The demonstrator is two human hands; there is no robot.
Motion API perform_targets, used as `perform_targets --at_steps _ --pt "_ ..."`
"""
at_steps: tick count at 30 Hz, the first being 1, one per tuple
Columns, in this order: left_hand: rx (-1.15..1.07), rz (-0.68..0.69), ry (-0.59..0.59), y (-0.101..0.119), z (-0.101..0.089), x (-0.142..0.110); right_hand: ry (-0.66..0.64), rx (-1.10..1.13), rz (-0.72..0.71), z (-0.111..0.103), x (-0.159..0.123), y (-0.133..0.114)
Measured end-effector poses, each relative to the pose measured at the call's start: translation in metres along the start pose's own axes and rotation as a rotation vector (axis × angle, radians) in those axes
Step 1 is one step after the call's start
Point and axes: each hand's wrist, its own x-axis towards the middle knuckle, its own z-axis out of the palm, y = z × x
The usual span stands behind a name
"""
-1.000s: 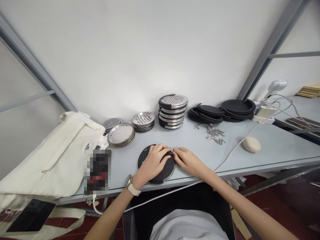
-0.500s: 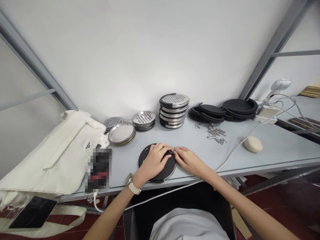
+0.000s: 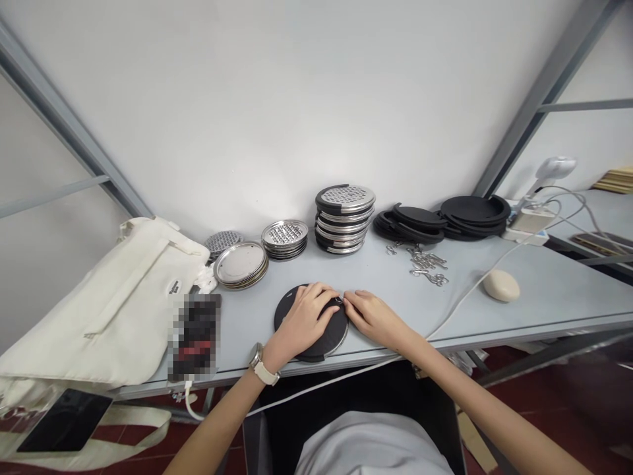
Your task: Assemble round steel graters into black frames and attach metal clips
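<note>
A round black disc with a thin silvery rim lies at the table's front edge. My left hand, a watch on its wrist, rests on top with its fingers curled over the disc's far right part. At that edge my right hand has its fingertips pinched around a small metal clasp, mostly covered by both hands. Further back lies a loose heap of similar metal clasps. Behind the disc stands a tall stack of metal grater discs with black rims.
Shallow metal lids and grater plates are stacked at the back left. Black round covers lie at the back right. A white bag and a blurred-out device sit left. A white cable crosses near a cream mouse.
</note>
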Motion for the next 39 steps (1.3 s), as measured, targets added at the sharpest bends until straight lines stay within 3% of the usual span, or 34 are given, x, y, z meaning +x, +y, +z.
perform_targets --at_steps 39 --pt "0.005 0.004 -0.006 -0.0026 0.0018 0.0 -0.005 -0.003 0.004 -0.0012 -0.0008 -0.0009"
